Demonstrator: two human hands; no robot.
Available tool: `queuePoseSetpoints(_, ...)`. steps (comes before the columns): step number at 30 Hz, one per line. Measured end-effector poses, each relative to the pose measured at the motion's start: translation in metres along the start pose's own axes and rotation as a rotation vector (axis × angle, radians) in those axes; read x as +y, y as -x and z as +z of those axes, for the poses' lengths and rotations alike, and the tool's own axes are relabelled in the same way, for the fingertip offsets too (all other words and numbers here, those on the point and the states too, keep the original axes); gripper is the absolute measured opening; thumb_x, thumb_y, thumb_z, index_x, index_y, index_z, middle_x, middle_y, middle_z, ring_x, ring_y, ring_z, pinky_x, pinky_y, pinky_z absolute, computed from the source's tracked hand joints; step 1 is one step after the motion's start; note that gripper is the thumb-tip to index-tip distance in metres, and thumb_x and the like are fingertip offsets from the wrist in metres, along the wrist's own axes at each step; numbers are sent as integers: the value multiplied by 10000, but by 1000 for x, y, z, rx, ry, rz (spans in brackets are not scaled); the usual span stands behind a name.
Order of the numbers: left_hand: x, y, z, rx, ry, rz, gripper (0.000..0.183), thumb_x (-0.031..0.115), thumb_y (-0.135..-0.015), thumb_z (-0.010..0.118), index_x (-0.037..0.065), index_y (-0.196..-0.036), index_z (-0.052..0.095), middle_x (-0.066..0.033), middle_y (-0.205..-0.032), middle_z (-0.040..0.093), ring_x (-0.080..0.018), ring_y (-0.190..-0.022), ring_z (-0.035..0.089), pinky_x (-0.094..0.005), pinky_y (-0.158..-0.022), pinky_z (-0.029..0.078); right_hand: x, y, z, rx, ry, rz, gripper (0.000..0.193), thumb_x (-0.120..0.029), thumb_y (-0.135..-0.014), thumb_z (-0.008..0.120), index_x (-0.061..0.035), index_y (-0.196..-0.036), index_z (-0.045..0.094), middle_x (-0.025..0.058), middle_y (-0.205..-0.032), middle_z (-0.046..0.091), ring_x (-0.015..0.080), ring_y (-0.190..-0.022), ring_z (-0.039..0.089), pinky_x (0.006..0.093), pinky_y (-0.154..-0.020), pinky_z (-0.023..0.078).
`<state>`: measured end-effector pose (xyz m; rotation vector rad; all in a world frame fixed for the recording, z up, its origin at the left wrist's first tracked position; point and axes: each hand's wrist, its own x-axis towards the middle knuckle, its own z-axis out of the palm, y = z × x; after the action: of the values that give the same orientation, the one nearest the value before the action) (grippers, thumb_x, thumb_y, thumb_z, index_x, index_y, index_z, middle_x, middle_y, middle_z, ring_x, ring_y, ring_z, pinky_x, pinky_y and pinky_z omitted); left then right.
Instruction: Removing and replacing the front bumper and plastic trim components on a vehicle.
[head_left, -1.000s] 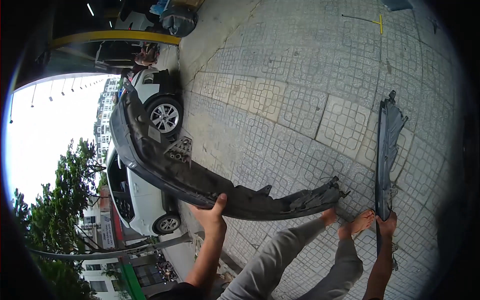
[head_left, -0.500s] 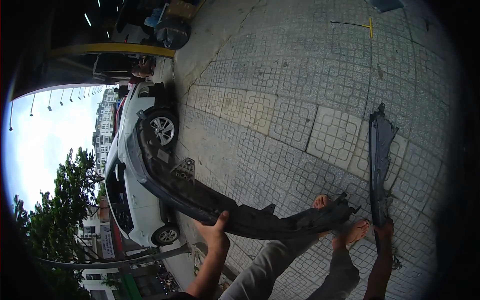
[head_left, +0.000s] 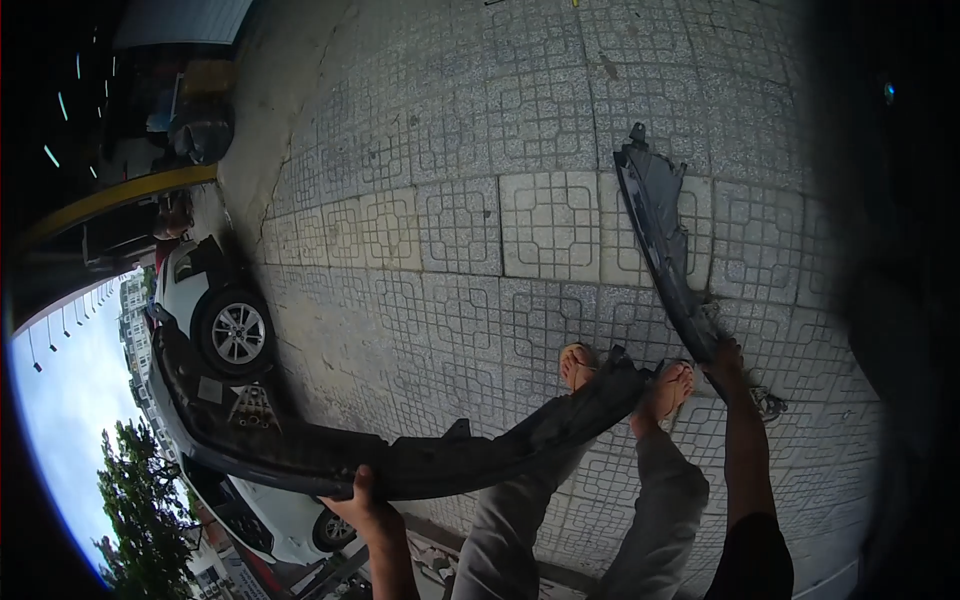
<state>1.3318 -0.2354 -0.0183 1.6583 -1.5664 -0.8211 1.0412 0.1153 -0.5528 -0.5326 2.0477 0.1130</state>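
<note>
Gripped at about mid-length along its lower edge, a long curved panel [head_left: 330,462] is held in the left hand [head_left: 362,508]; the thumb is pressed on the near face, while the fingers are largely hidden beneath. A narrower dark panel [head_left: 655,225] is clasped near its lower end in the right hand [head_left: 727,362], which is closed around it, though the exact placing of the fingers is lost in shadow. The long panel is extended across the view from in front of the white car [head_left: 270,525] to near the right foot [head_left: 672,388]; contact with the car cannot be confirmed. The narrower panel is seen against the tiled paving [head_left: 400,120], and whether it is touched to the ground cannot be told.

Compared with the preceding half second, the view has been turned, so that the car and paving are shifted leftward, and the narrower panel, previously almost vertical in the picture, is now slanted with its upper end to the left. Both grips have been kept. Joint carrying of the two separate pieces is thus suggested, with neither yet released.
</note>
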Motion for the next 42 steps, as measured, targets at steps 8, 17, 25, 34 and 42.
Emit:
queuePoseSetpoints(8,94,-10,17,-52,12,38,703,134,-833,718,-33,-1419,368,-193,-1315,519,-311,-1155,561,-425,-1043,450,-27,158,-52,640,-605,21,678,-345,-834,737,22,-1320,440,284,-1233,491,504,-1138,491,548,-935,448)
queuePoseSetpoints(17,237,-115,-44,-260,-386,-227,539,461,-922,657,-63,-1048,664,-160,-898,683,-240,-743,638,-378,-652,531,-257,497,-332,693,-475,-859,845,-599,-832,677,-51,-1429,436,169,-1413,439,358,-1286,441,496,-1055,358)
queuePoseSetpoints(25,369,-170,14,-510,612,-83,617,43,-807,704,-33,-1343,408,-183,-1236,564,-298,-1023,606,-425,-933,525,-393,539,-505,144,-368,-747,864,-722,-730,678,-8,-1192,528,218,-1097,664,375,-1073,633,463,-896,480)
queuePoseSetpoints(34,409,-297,174,-960,537,-288,609,165,-786,756,-76,-1285,505,-192,-1216,574,-307,-1050,595,-445,-931,496,-449,520,-611,340,-470,-283,932,-783,-735,612,38,-1176,602,231,-1055,692,377,-1060,653,460,-896,488)
queuePoseSetpoints(42,489,-289,341,-1306,341,-358,697,289,-800,763,-76,-1320,477,-188,-1274,546,-311,-1129,566,-479,-975,468,-392,458,-706,420,-646,-100,916,-764,-740,622,47,-1165,618,229,-1099,684,360,-1089,647,447,-917,490)
